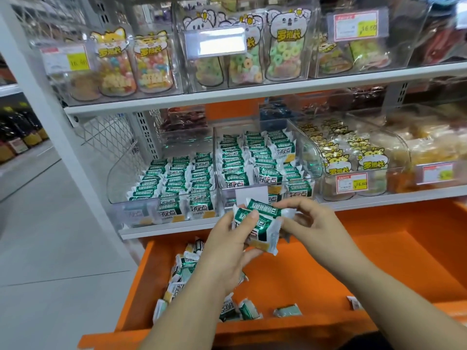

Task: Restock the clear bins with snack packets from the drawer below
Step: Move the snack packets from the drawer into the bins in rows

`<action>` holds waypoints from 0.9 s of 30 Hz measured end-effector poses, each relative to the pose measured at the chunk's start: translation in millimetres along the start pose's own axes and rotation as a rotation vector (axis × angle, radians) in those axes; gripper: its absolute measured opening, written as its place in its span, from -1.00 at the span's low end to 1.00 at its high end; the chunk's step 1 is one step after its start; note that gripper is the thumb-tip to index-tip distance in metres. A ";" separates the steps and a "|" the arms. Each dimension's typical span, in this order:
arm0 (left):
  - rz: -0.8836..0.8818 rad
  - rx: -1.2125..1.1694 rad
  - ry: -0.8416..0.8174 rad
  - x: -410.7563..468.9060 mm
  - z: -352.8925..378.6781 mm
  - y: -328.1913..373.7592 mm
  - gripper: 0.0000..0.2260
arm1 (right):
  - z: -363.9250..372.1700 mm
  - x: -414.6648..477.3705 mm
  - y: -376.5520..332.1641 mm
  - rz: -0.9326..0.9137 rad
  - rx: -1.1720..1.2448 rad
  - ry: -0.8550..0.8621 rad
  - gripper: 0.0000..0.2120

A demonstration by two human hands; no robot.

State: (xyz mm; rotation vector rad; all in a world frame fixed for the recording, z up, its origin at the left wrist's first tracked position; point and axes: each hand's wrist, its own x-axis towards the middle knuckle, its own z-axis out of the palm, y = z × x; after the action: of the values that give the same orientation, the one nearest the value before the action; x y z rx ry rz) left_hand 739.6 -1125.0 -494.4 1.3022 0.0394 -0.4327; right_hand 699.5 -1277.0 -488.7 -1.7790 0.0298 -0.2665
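Nearest you, the orange drawer (328,269) stands pulled out beneath the shelving. A heap of green-and-white snack packets (182,274) lies against its left wall, and a few stray packets (288,310) sit along its front edge.

Above the drawer, your left hand (227,248) grips two more of these packets (257,227), thumb pressed on the top face and fingers curled underneath. Your right hand (313,223) pinches the right end of the upper packet (264,207) between thumb and fingertips. Both held packets hover just in front of the lower shelf edge, level with the bin fronts.

Behind your hands, the left clear bin (113,183) holds three neat rows of the same packets. The middle clear bin (313,157) beside it is stacked higher with them.

To the right, a third bin (401,157) carries cat-labelled pouches and a red-and-yellow price tag (351,183).

On the shelf above, more clear bins hold pouches of gummy rings (285,54) and mixed sweets (116,69).
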 end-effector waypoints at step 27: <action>0.503 0.999 0.383 70.6 -16.4 38.3 -0.64 | -63.6 155.6 -29.7 -0.170 -1.266 0.144 -0.37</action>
State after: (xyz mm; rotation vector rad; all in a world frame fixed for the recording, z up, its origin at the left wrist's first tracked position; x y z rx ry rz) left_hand 820.7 -1122.4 -482.6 2.2832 -0.2066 0.2964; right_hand 834.8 -1356.9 -421.8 -3.0205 0.1831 -0.5744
